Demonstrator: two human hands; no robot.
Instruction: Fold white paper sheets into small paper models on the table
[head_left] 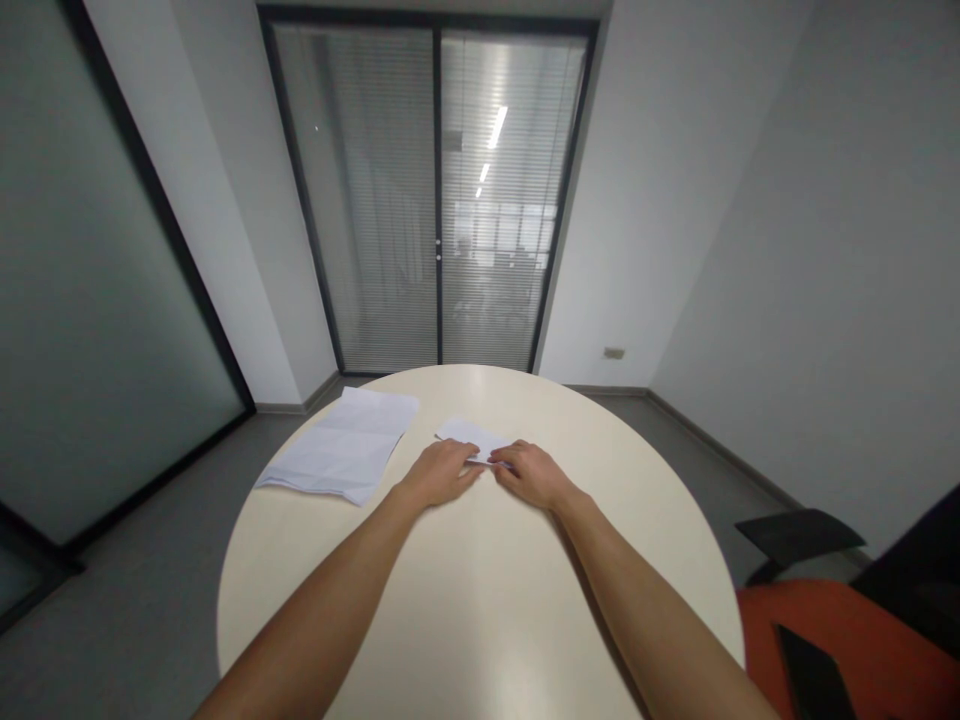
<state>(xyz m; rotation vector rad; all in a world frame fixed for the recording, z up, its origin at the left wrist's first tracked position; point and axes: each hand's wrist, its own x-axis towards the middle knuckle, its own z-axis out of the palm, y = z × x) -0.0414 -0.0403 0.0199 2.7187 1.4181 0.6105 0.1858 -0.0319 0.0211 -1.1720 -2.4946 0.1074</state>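
Observation:
A small folded sheet of white paper (471, 434) lies near the middle of the round table, its near edge between my two hands. My left hand (441, 472) grips the left part of that edge, fingers on top and thumb at the near side. On the right part, my right hand (531, 474) holds the paper in the same way, its fingers curled over it. Both hands rest low at the tabletop, a little apart. The fingers partly hide the near edge of the paper.
A stack of creased white paper sheets (341, 440) lies at the left of the cream round table (480, 620). An orange chair (847, 640) with black armrests stands close by at the right. Glass doors with blinds (360, 200) are beyond the table.

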